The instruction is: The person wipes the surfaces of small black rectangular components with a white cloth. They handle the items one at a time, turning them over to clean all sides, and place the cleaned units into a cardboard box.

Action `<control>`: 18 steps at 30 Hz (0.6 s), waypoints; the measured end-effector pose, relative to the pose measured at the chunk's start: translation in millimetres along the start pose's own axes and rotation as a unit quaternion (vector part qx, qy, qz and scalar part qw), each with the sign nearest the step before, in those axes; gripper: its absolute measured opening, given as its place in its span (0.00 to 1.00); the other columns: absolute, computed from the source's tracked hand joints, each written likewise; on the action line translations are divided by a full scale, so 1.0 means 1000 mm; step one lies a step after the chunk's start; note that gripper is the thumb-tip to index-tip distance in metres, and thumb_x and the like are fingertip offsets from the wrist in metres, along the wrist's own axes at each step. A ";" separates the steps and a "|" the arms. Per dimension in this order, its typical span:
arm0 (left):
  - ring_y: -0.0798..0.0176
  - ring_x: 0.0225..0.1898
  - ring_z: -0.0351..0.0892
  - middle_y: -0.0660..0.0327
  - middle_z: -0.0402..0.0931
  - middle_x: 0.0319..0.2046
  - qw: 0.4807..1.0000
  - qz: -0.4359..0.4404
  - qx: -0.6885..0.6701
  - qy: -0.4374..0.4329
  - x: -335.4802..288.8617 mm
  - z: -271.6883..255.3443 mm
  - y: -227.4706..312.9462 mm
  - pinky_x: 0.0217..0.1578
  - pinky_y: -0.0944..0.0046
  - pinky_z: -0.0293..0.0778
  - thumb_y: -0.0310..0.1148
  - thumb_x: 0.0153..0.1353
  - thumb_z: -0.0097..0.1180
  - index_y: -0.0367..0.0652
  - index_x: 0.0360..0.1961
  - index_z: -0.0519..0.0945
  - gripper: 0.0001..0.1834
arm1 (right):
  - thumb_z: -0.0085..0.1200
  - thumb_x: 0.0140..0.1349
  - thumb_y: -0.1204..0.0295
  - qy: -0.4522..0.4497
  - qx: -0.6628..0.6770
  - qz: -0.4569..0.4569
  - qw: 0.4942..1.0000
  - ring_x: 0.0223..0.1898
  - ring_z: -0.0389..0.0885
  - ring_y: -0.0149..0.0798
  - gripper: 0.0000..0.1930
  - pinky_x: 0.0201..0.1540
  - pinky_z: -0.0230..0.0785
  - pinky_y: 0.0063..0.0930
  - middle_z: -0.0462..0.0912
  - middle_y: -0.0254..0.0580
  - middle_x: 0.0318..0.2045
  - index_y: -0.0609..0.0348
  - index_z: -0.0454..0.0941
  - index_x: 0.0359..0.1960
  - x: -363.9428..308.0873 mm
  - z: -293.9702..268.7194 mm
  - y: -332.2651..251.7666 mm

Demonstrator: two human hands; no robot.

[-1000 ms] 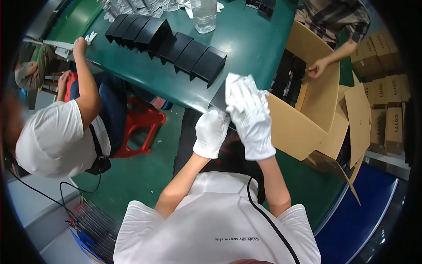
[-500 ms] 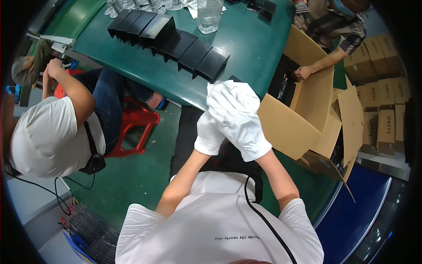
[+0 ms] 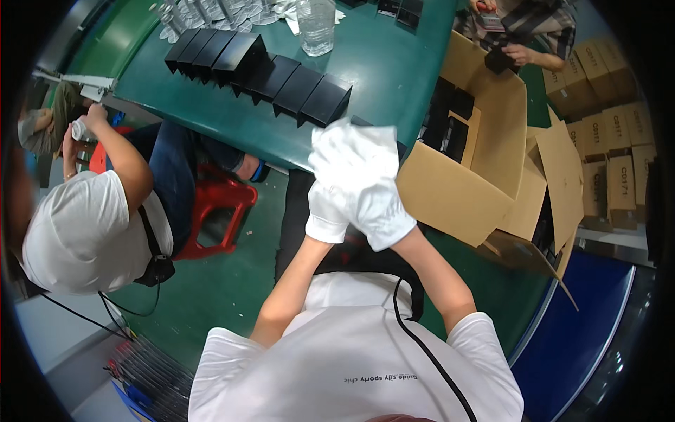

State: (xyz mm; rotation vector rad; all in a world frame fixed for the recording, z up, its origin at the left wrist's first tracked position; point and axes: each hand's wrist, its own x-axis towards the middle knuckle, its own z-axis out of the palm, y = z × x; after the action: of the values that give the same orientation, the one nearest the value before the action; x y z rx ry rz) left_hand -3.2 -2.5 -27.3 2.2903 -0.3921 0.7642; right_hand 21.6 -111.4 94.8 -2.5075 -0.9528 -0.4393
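My left hand and my right hand, both in white gloves, are pressed together in front of my body at the table's near edge. The right one lies partly over the left. Loose white fabric bunches at their far end, and whether it is a separate cloth or glove material is unclear. The fingers look closed but are blurred, and anything between them is hidden. Just beyond, a slanting row of black, wedge-shaped plastic pieces stands on the green table.
A clear cup and several clear plastic parts stand at the back. On the right, an open cardboard box holds black pieces. Behind it a co-worker's hand holds a black piece. Another person sits on a red stool at left.
My joined hands have shifted slightly left, and the white fabric has changed shape. The co-worker's hand has come up out of the box with a black piece. The view has shifted slightly.
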 end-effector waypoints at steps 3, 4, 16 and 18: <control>0.47 0.34 0.80 0.52 0.80 0.33 0.994 0.006 0.102 0.029 0.005 -0.004 0.007 0.36 0.54 0.77 0.37 0.57 0.59 0.37 0.37 0.81 0.14 | 0.54 0.60 0.68 -0.031 0.166 0.034 0.985 0.63 0.71 0.43 0.21 0.66 0.60 0.39 0.76 0.46 0.59 0.60 0.76 0.55 -0.040 0.000 -0.010; 0.46 0.33 0.80 0.52 0.80 0.32 0.996 -0.004 0.082 0.014 0.003 -0.006 0.008 0.35 0.53 0.77 0.37 0.57 0.58 0.38 0.36 0.80 0.12 | 0.54 0.61 0.66 -0.019 0.221 0.049 0.974 0.62 0.72 0.44 0.20 0.66 0.59 0.40 0.77 0.46 0.58 0.61 0.77 0.53 -0.051 0.000 -0.010; 0.63 0.42 0.78 0.56 0.81 0.42 0.885 -0.284 -0.364 -0.051 0.011 -0.024 0.053 0.45 0.66 0.71 0.24 0.66 0.51 0.30 0.47 0.76 0.11 | 0.49 0.48 0.92 0.051 0.077 0.490 0.867 0.49 0.79 0.61 0.30 0.53 0.74 0.37 0.79 0.57 0.47 0.66 0.71 0.57 -0.107 -0.031 0.039; 0.60 0.40 0.78 0.53 0.80 0.40 0.910 -0.261 -0.311 -0.078 0.007 -0.022 0.067 0.44 0.64 0.72 0.26 0.67 0.49 0.30 0.47 0.76 0.11 | 0.56 0.53 0.85 0.136 0.016 0.348 0.927 0.60 0.70 0.59 0.31 0.60 0.69 0.39 0.71 0.52 0.57 0.57 0.69 0.62 -0.076 -0.018 0.023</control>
State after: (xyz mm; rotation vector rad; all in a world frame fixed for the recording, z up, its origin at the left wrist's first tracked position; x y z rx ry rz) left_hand -37.7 -36.3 24.7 1.7215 -0.0570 0.1435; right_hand -19.2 -177.8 71.1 -2.4588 0.0596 -0.5026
